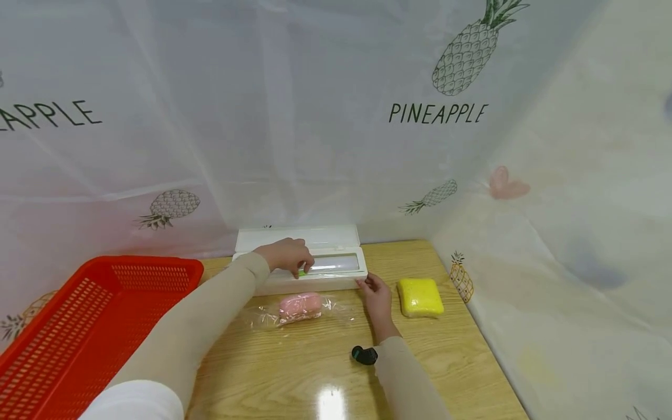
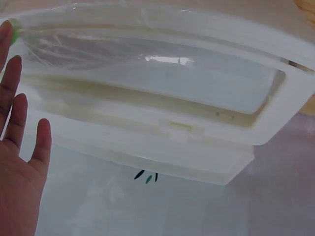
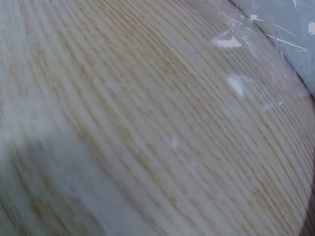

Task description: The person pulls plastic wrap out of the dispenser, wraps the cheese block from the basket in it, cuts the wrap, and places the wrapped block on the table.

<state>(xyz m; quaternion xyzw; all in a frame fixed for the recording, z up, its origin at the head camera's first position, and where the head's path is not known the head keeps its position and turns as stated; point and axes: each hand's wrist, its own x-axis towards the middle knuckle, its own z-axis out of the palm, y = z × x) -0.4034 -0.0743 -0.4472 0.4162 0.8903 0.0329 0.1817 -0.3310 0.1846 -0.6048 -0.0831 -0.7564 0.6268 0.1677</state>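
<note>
A white cling film dispenser (image 1: 310, 284) lies along the back of the table, its lid (image 1: 315, 235) raised. Clear film with a glossy sheen covers its opening. My left hand (image 1: 286, 255) reaches over the dispenser and pinches a small green slider (image 1: 301, 272) on its front edge. In the left wrist view, the fingertips meet the green slider (image 2: 14, 36) where the film gathers in creases. My right hand (image 1: 375, 296) holds the dispenser's right front corner; that hand is out of its own wrist view. Just in front lies a pink block (image 1: 300, 306) on a loose sheet of clear film (image 1: 336, 309).
A yellow block (image 1: 420, 297) with a shiny surface sits to the right of my right hand. On the left stands a red plastic basket (image 1: 140, 265). A pineapple-print curtain (image 1: 315, 116) hangs directly behind the wooden table (image 1: 294, 373).
</note>
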